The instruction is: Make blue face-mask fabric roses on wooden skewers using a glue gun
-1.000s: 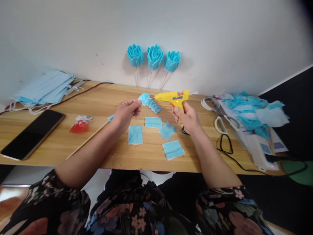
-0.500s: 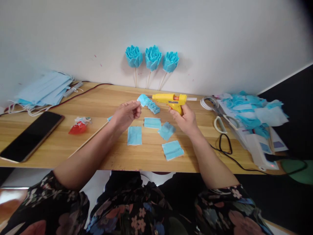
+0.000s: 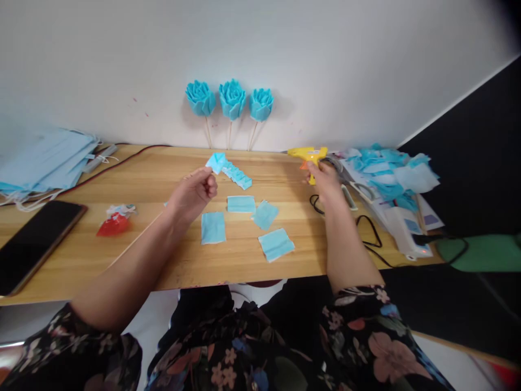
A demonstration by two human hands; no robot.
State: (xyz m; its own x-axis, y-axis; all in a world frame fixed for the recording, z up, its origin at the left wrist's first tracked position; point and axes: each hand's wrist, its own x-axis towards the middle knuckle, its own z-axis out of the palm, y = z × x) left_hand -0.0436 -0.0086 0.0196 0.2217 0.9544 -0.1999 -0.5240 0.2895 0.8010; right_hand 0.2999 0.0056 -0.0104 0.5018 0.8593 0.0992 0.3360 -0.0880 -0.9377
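while fingers (image 3: 207,172) pinch fabric (image 3: 216,162), glue gun (image 3: 303,153) hovers

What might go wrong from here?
The right hand holds a yellow plastic glue gun while the bare left hand pinches a light-blue folded fabric piece; if hot, that piece might burn skin, though heat cannot be seen. A black rectangular phone lies near the front edge of the wooden table, so a nudge might drop it.

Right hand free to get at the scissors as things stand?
Probably not: the right hand is gripping the yellow glue gun. The scissors do look close, though, just to its right.
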